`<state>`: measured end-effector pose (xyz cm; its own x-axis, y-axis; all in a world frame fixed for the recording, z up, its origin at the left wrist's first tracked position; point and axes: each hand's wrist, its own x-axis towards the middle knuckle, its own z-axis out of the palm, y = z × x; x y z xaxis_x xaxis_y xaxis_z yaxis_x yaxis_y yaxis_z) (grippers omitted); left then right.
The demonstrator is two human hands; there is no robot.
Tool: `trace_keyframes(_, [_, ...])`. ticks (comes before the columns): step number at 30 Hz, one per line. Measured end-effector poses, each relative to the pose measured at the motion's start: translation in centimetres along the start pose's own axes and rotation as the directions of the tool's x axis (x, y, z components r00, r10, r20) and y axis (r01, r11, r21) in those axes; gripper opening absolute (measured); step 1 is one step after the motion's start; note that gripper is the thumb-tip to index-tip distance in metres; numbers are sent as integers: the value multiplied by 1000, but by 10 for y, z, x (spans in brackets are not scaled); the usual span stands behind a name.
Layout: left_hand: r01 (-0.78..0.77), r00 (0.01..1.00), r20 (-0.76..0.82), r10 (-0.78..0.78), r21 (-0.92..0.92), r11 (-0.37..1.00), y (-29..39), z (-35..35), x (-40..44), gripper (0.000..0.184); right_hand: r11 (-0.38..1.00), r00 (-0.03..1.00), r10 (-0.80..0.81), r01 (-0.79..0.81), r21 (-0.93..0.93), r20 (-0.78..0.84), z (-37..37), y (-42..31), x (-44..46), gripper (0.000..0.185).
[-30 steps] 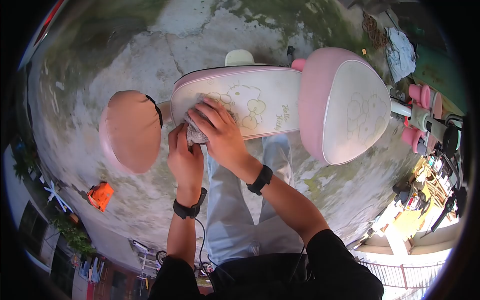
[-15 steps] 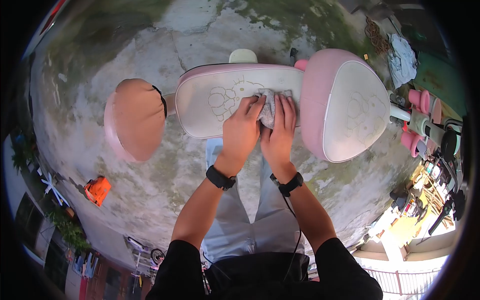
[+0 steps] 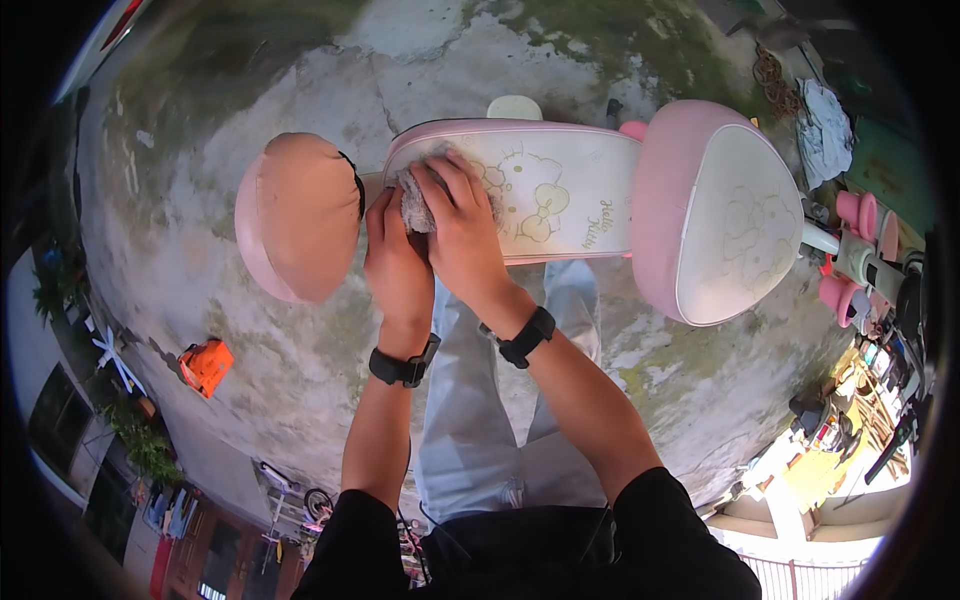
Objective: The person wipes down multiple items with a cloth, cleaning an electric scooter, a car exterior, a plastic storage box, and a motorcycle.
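Both hands are engaged on one grey cloth (image 3: 415, 203), which lies bunched on the long cream seat (image 3: 593, 172), near its left end and between the pink-trimmed far edge and the near edge. The right hand (image 3: 466, 238) lies over the bundle with fingers spread and bent, gripping it from above. The left hand (image 3: 398, 272) closes on its near-left side with curled fingers; its thumb is partly hidden by the right hand. The bunching appears to give both hands a compact shape to hold, and the paired grip probably keeps it from slipping or unfolding on the smooth cover. The hands cover the left part of the printed figure (image 3: 527, 180); the lettering (image 3: 604, 225) toward the right end is uncovered. A rounded orange-pink cushion (image 3: 308, 220) stands beyond the seat's left end, and a larger pink-sided cushion (image 3: 745, 230) adjoins its right end, presumably bounding the surface. An orange object (image 3: 207, 367) lies on the concrete floor (image 3: 300, 400), well apart from the seat.
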<state>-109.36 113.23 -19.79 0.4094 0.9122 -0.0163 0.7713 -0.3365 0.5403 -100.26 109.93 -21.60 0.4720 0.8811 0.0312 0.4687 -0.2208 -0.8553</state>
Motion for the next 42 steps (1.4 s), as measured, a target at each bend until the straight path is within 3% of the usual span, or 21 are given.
trace_keyframes(2, [-68,993,-97,69,14,998,-1,9,18,52,999,999,-37,37,-13,6,1,5,16,59])
trace_keyframes(8, [48,997,59,-44,-65,997,-11,-2,-16,49,984,996,-47,58,-170,73,-8,-2,-12,58])
trace_keyframes(11, [71,981,183,-57,-70,995,-20,-20,-50,52,994,987,13,5,-108,161,-22,-16,-44,68])
trace_keyframes(14, [49,965,261,-11,-140,989,-29,-45,-85,56,990,921,128,-143,15,368,-40,-33,-67,69])
trace_keyframes(17, [-10,992,125,33,-183,983,-23,-82,-97,59,975,897,69,-153,162,436,-57,-62,-64,72])
trace_keyframes(21, [-260,955,-183,233,-139,956,-8,-134,-73,53,938,957,-281,258,231,71,-48,-108,-43,73])
trace_keyframes(22, [-260,949,-227,220,-167,951,-4,-147,-63,50,923,939,-343,334,191,16,-42,-116,-38,69])
trace_keyframes(24, [-271,929,-316,194,-221,937,-4,-162,-39,52,926,951,-310,299,231,9,-22,-132,-21,63])
trace_keyframes(26, [-162,930,-366,40,-310,937,-14,-156,-24,59,926,964,-264,244,289,31,1,-146,-5,57])
trace_keyframes(28, [-138,916,-396,-62,-456,879,-27,-149,-15,60,929,933,-354,343,137,64,12,-147,4,57])
trace_keyframes(31, [-2,919,-287,-269,-687,727,-28,-147,-1,55,905,903,-413,422,-61,117,16,-158,21,49])
trace_keyframes(33, [59,935,-188,-300,-751,657,-41,-138,11,45,871,883,-445,465,-158,147,21,-163,39,45])
trace_keyframes(35, [275,914,49,-403,-806,525,-31,-164,35,44,854,875,-451,480,-201,172,24,-176,66,44])
trace_keyframes(37, [199,923,5,-385,-861,467,-33,-169,66,44,851,872,-432,478,-217,229,25,-180,91,44])
trace_keyframes(42, [366,899,272,-342,-898,247,-70,-132,118,47,940,880,-99,236,-246,465,29,-174,155,44])
